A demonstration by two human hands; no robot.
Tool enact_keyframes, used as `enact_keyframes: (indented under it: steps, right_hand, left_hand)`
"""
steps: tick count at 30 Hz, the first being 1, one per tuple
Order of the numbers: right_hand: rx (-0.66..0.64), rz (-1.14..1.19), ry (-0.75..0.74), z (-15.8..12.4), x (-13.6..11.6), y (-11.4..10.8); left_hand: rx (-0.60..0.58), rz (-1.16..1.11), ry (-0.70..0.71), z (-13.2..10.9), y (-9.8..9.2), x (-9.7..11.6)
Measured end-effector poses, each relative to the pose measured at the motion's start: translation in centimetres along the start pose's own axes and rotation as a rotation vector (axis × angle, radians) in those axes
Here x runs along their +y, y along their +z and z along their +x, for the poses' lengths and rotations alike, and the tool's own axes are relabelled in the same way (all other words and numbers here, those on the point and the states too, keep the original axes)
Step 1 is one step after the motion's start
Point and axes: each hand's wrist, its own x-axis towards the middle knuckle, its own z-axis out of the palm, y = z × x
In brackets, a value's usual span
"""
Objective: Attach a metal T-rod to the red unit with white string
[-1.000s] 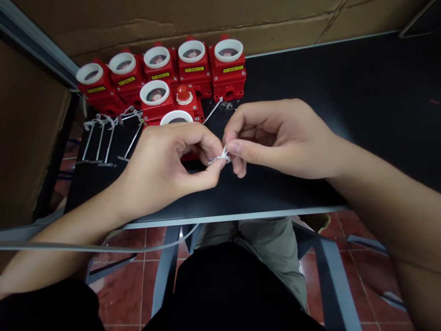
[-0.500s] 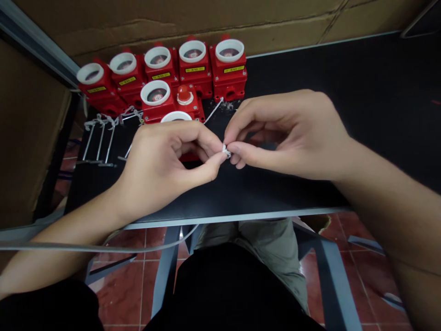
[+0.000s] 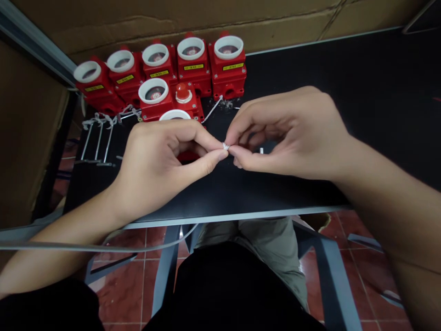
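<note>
Between the fingertips of both hands a small bit of white string [image 3: 225, 146] shows, pinched from either side. My left hand [image 3: 165, 161] is closed on it with thumb and index finger. From the other side my right hand [image 3: 285, 133] pinches the same string; its other fingers curl in. A short metal end [image 3: 262, 150] shows below the right hand's curled fingers; the rest of it is hidden. Behind my left hand sits a red box with a white ring [image 3: 154, 90], beside a red dome button [image 3: 183, 93]. Another white ring [image 3: 175, 114] is partly covered by that hand.
Several red boxes with white-ringed windows [image 3: 228, 69] line the back of the black table [image 3: 344, 115]. A white cord [image 3: 212, 109] runs from the rightmost one. T-shaped metal rods [image 3: 98, 140] tied with white string lie at left. A cardboard wall [image 3: 275, 23] stands behind.
My fingertips have drawn closer together, so less of the white string shows. A metal end has come into sight below my right hand. The boxes sit slightly higher in view.
</note>
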Motion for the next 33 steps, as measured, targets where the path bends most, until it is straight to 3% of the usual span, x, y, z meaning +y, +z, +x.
enact_keyframes:
  steps: [6, 11, 17, 28, 33]
  right_hand:
    - [0.002, 0.079, 0.095, 0.1, 0.1, 0.6]
    - [-0.069, 0.208, 0.192, 0.1, 0.8, 0.5]
    - [-0.091, 0.232, 0.206, 0.2, 1.2, 0.2]
    - [-0.082, 0.307, 0.205, 0.3, 0.5, 0.3]
    - [-0.019, 0.277, 0.159, 0.3, 0.5, 0.4]
  left_hand:
    - [0.049, 0.032, 0.153, 0.2, 0.2, -0.2]
    - [0.037, -0.137, 0.048, 0.2, 0.3, -0.6]
    - [0.027, -0.047, 0.164, 0.5, 0.0, -0.9]
    - [-0.063, -0.121, 0.013, 0.8, 0.1, -0.1]
    - [-0.026, -0.156, 0.008, 0.6, 0.3, -0.1]
